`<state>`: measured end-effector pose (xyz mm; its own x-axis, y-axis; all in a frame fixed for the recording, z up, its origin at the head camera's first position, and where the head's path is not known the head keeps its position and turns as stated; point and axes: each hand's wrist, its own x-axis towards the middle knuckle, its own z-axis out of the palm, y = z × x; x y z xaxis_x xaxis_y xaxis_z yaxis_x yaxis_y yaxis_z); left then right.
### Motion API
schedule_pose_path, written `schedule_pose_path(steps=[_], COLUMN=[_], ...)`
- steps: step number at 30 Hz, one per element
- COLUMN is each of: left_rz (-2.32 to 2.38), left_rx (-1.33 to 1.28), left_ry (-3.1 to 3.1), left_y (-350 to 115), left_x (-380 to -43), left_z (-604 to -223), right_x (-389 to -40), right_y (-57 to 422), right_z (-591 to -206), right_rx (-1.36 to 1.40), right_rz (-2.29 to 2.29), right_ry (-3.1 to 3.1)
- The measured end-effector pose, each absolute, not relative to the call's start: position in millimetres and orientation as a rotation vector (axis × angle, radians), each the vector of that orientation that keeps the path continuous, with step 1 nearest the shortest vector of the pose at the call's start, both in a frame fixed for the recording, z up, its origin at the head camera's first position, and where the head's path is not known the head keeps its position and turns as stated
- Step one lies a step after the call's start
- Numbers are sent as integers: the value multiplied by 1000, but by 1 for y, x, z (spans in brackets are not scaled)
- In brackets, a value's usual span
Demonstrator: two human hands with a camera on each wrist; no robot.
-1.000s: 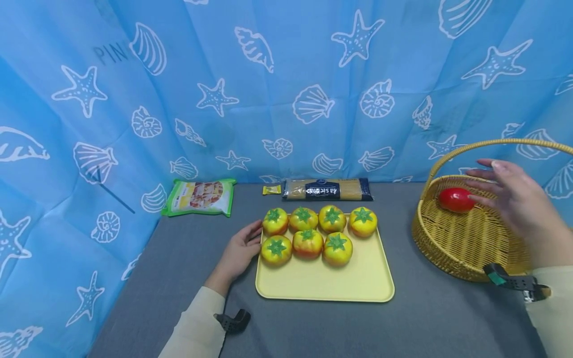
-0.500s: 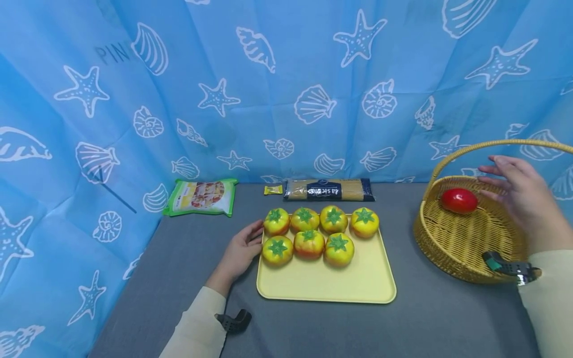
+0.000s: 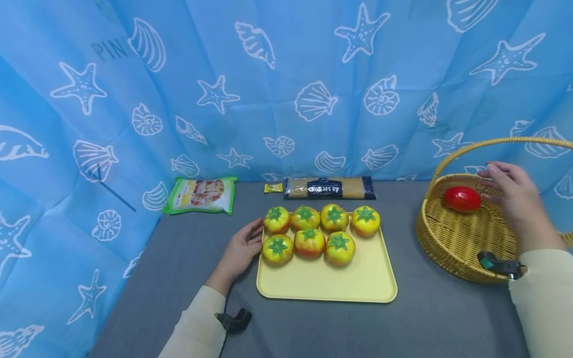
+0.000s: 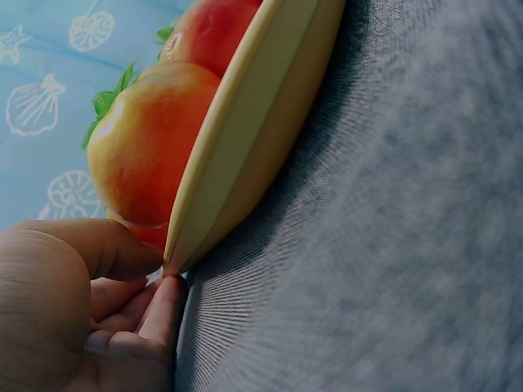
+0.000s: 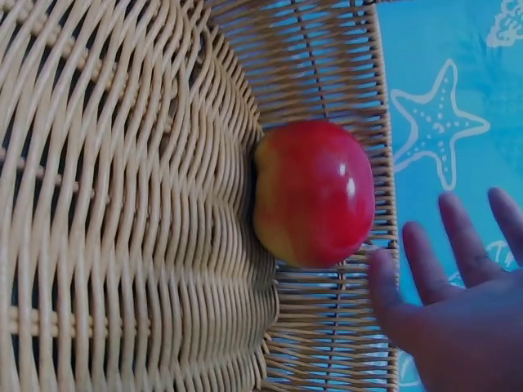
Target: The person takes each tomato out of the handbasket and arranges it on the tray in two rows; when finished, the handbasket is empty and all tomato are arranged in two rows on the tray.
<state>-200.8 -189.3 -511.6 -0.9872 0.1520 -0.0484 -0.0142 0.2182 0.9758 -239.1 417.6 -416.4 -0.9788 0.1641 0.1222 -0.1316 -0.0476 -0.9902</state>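
My left hand (image 3: 240, 251) pinches the left rim of a pale yellow tray (image 3: 327, 286). In the left wrist view, thumb and fingers meet at the tray's edge (image 4: 237, 131). Several yellow-red fruits with green star-shaped leaves, persimmon or tomato-like (image 3: 338, 248), stand on the tray in two rows. Over the right part of the wicker basket (image 3: 465, 243) hovers my right hand (image 3: 521, 206), its fingers spread and holding nothing. A red apple (image 5: 315, 194) lies inside the basket against the wall. The right fingertips (image 5: 382, 260) are near the apple, apparently apart from it.
At the back lie a green-edged food packet (image 3: 203, 195), a small yellow wrapped sweet (image 3: 273, 188) and a pack of spaghetti (image 3: 329, 188). The basket's tall handle (image 3: 501, 140) arches over it. A blue shell-print curtain (image 3: 268, 99) hangs behind the grey table (image 3: 179, 268).
My right hand has shifted slightly and stays over the basket, fingers still loose. The left hand keeps its place at the tray. The apple stays in the basket.
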Motion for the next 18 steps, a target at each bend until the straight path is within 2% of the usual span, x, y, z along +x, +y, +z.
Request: schedule_pose_path(steps=[11,18], left_rz=[1855,1856], left_rx=[118,118], left_ry=[2361,2363], left_y=[-190,-188], left_x=[-200,-200], left_z=[-512,-510], right_x=[-244,-246], right_y=[420,428], right_z=[-429,-436], right_rx=[-29,37], right_rz=[1349,1181], right_ry=[-2842,-3067])
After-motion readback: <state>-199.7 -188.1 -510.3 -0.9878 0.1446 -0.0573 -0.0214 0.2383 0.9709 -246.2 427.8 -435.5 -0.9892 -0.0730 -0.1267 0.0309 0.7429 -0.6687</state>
